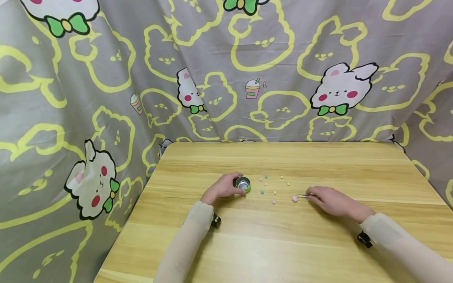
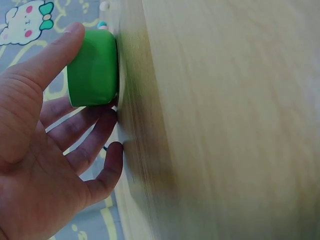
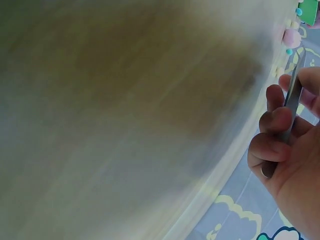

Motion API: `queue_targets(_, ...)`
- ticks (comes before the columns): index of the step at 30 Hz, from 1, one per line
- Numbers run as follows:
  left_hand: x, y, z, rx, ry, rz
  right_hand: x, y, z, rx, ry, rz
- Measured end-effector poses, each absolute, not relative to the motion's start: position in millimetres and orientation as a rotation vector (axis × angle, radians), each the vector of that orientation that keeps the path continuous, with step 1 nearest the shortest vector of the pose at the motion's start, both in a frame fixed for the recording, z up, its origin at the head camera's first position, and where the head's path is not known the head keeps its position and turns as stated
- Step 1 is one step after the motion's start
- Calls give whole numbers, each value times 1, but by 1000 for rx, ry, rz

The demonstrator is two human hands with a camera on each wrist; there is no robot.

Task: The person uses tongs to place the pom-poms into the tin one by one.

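My left hand [image 1: 225,186] holds a small round green tin [image 2: 93,70] on the table, with the thumb on one side and fingers on the other. In the head view the tin has no lid and its silver inside shows. My right hand [image 1: 332,200] grips metal tweezers [image 3: 295,92], their tips pointing left. Right at those tips is a pink pompom [image 1: 295,199], larger than the others; I cannot tell whether it is pinched. Between the hands lie several tiny balls, among them a yellow ball [image 1: 275,192], a teal ball [image 1: 262,192] and a pale pink ball [image 1: 273,203].
The wooden table [image 1: 255,243] carries all of these things. A grey curtain [image 1: 219,59] with rabbit prints hangs behind it and along its left side. Each wrist wears a black device, such as the left wrist camera [image 1: 216,221].
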State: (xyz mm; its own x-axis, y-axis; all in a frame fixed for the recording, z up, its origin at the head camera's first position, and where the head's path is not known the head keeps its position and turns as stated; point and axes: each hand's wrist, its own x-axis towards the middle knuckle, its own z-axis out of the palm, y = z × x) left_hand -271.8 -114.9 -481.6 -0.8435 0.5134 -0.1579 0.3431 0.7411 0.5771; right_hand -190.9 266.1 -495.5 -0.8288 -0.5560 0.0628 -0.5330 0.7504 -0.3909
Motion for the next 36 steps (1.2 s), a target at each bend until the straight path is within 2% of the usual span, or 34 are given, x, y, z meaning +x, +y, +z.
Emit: queue_targets(36, -270, -115, -480, 697, 2639, 800, -194, 265, -491, -1003, 2972, -571)
